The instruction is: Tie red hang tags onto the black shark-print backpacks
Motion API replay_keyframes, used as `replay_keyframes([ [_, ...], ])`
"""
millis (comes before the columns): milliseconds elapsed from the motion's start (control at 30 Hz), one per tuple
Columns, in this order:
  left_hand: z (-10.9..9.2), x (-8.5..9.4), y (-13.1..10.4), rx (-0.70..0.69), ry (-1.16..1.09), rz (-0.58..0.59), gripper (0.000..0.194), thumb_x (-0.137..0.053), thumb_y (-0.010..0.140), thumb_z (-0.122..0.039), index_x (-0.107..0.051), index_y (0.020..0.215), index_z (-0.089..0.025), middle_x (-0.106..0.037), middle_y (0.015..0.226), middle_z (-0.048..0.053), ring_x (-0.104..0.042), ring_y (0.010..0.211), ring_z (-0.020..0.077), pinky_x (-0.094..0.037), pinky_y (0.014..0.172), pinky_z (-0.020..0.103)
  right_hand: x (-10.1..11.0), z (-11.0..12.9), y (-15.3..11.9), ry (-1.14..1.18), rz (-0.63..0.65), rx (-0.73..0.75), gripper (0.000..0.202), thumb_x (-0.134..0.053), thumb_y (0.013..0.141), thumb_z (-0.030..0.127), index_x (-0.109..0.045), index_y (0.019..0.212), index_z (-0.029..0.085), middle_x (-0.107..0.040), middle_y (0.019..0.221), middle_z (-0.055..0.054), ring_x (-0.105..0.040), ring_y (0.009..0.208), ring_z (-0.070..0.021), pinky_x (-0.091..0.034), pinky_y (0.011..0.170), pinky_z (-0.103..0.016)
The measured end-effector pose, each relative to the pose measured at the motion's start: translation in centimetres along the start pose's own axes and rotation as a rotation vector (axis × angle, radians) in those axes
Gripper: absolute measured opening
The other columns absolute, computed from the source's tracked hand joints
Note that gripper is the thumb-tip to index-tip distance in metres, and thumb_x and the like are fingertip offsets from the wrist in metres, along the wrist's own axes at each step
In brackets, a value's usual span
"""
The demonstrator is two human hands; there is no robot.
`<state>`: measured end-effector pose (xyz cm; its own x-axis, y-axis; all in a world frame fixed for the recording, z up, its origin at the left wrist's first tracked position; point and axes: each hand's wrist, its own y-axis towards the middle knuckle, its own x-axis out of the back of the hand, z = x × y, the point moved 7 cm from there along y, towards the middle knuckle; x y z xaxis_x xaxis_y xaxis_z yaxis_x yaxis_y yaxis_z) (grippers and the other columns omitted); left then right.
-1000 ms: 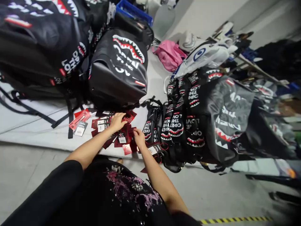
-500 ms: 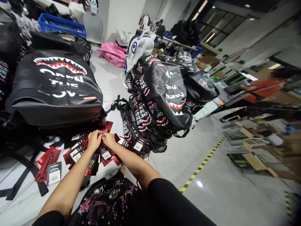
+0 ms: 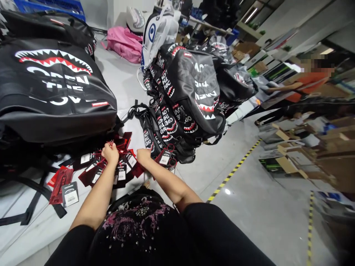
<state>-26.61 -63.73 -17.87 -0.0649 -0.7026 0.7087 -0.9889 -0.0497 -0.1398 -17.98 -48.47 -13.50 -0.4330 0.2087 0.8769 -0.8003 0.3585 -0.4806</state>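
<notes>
Hang tags (image 3: pixel 121 174): heaped on bench (image 3: pixel 119 83) beside black backpack (image 3: pixel 59 83). Likely light, stiffish, prone to tangle; best taken by red cords (image 3: pixel 111 142). Gripping cords in closed left hand (image 3: pixel 111 154); cannot tell whether holding anything in curled right hand (image 3: pixel 143 156).

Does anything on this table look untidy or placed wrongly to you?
Mildly: the tags lie jumbled at mixed angles by the left hand, and the big bag on the right has its toothy print upside down, unlike the bag on the left.
</notes>
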Motion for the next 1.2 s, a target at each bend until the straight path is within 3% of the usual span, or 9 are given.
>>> replay_keyframes([
  [133,-3.5,1.9,-0.5,-0.215,0.059,-0.046,0.044,-0.057,0.081,-0.033,-0.051,0.121,-0.016,-0.061,0.117,0.014,-0.049,0.116,0.0319,-0.029,0.103,0.047,0.6,-2.2,-1.9,0.110,-0.181,0.007,0.023,-0.042,0.092,0.019,-0.061,0.105,0.019,-0.069,0.101,-0.009,-0.064,0.093,-0.0191,-0.040,0.079,-0.030],
  [200,-5.6,3.2,-2.3,-0.316,0.038,-0.165,0.053,-0.057,0.083,-0.037,-0.046,0.129,-0.014,-0.052,0.130,0.016,-0.042,0.125,0.0319,-0.027,0.106,0.046,1.1,-2.3,-3.1,0.269,-0.318,0.058,0.022,-0.040,0.094,0.024,-0.061,0.100,0.021,-0.068,0.099,-0.005,-0.062,0.089,-0.0167,-0.039,0.078,-0.027],
  [267,-7.3,3.5,-4.6,-0.384,-0.033,-0.177,0.047,-0.053,0.086,-0.039,-0.049,0.127,-0.016,-0.052,0.132,0.014,-0.043,0.126,0.0291,-0.029,0.106,0.043,1.1,-2.5,-4.3,0.450,-0.382,0.105,0.021,-0.041,0.094,0.027,-0.061,0.095,0.021,-0.067,0.096,-0.003,-0.059,0.086,-0.0147,-0.038,0.076,-0.024],
  [467,-9.9,-1.7,-10.2,-0.403,-0.384,0.377,0.023,-0.054,0.084,-0.037,-0.066,0.091,-0.019,-0.070,0.090,0.004,-0.064,0.084,0.0184,-0.050,0.081,0.030,0.3,-5.8,-5.7,0.744,-0.433,0.123,0.021,-0.041,0.090,0.021,-0.061,0.084,0.019,-0.063,0.083,-0.002,-0.055,0.077,-0.0138,-0.038,0.073,-0.023],
  [667,-15.1,-3.2,-11.2,-0.460,-0.459,0.353,0.022,-0.052,0.086,-0.035,-0.066,0.085,-0.019,-0.068,0.076,0.000,-0.063,0.071,0.0147,-0.048,0.071,0.025,3.2,-11.5,-6.8,0.895,-0.565,0.185,0.021,-0.043,0.090,0.027,-0.063,0.092,0.019,-0.066,0.088,-0.004,-0.059,0.082,-0.0152,-0.043,0.077,-0.025],
  [800,-20.4,-4.8,-11.5,-0.673,-0.268,0.414,0.021,-0.049,0.089,-0.031,-0.068,0.090,-0.022,-0.071,0.086,0.001,-0.064,0.079,0.0157,-0.048,0.076,0.026,5.0,-19.7,-8.3,1.036,-0.789,-0.061,0.037,-0.041,0.092,0.032,-0.047,0.125,0.016,-0.066,0.090,-0.005,-0.061,0.075,-0.0151,-0.045,0.072,-0.026],
  [900,-23.4,-6.8,-11.8,-0.824,0.000,0.422,0.023,-0.047,0.091,-0.026,-0.069,0.098,-0.024,-0.070,0.101,0.003,-0.063,0.092,0.0187,-0.046,0.080,0.028,4.8,-23.6,-7.8,1.032,-0.777,-0.174,0.039,-0.039,0.090,0.030,-0.047,0.125,0.014,-0.067,0.085,-0.005,-0.062,0.074,-0.0167,-0.046,0.070,-0.027],
  [1033,-25.7,-9.5,-11.8,-0.903,0.219,0.438,0.027,-0.044,0.092,-0.025,-0.069,0.102,-0.025,-0.068,0.096,0.005,-0.063,0.089,0.0195,-0.045,0.074,0.028,4.0,-24.3,-6.1,1.029,-0.658,-0.129,0.036,-0.033,0.090,0.026,-0.053,0.120,0.017,-0.069,0.087,-0.006,-0.063,0.075,-0.0164,-0.047,0.070,-0.027],
  [1200,-28.0,-12.0,-12.7,-1.008,0.152,0.600,0.024,-0.046,0.090,-0.025,-0.069,0.093,-0.025,-0.069,0.096,0.004,-0.062,0.090,0.0183,-0.043,0.074,0.026,5.1,-24.5,-5.6,0.881,-0.636,-0.097,0.031,-0.035,0.092,0.023,-0.055,0.116,0.021,-0.069,0.082,-0.003,-0.064,0.073,-0.0161,-0.044,0.068,-0.026],
])
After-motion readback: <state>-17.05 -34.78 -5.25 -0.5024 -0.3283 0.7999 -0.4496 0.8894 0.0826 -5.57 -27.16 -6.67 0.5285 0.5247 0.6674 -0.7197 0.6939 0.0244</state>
